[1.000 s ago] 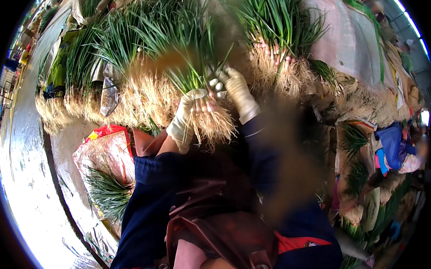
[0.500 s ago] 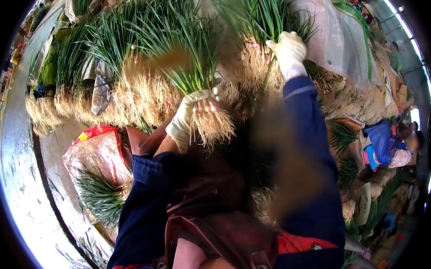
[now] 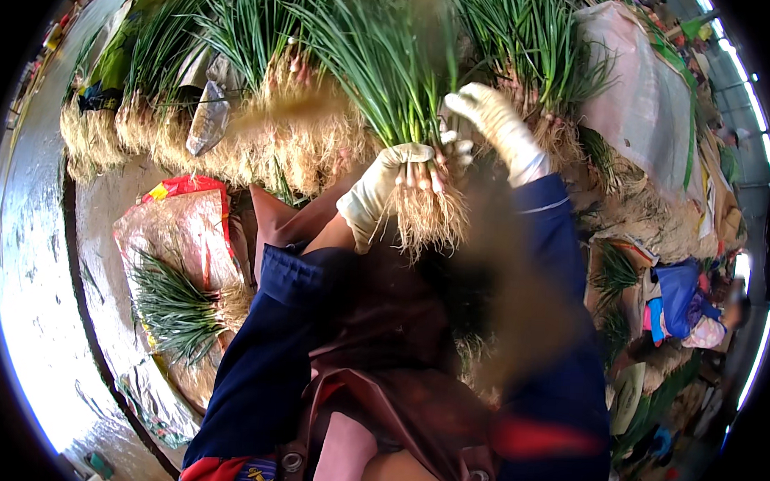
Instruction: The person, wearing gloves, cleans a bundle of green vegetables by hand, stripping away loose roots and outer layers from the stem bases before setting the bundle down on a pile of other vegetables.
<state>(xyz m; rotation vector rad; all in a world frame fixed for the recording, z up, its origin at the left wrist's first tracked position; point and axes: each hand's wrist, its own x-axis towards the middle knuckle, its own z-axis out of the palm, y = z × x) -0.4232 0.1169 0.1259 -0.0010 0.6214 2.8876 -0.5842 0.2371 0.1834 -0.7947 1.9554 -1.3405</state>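
Pale, shiny floor (image 3: 26, 313) runs down the far left of a crowded work area, where heaps of greens curve around me. Centred before my chest is a bunch of spring onions (image 3: 419, 127), leaves pointing up and away, roots hanging toward my lap. Gloved, my left hand (image 3: 374, 193) is closed around it just above the roots, at the pale bulbs, probably because gripping there keeps the ends level and leaves the stalks free. My right hand (image 3: 495, 126), also gloved, is raised just beside the leaves, fingers slightly bent; I cannot tell whether they touch or pinch a stalk.

Beyond the bunch, a left heap (image 3: 312, 145) and a right heap (image 3: 527, 50) lie roots toward me, seemingly so that the bulb ends are easy to reach. A white sack (image 3: 636, 88) borders the right heap. By my left sleeve (image 3: 272, 321), a smaller bundle (image 3: 179, 310) lies on a red-edged plastic bag (image 3: 182, 225). Both heaps hem in the far side; the roomiest gap seems to be over my brown apron (image 3: 399, 326), below the hanging roots. A brown blur hides part of my right sleeve (image 3: 554, 246).
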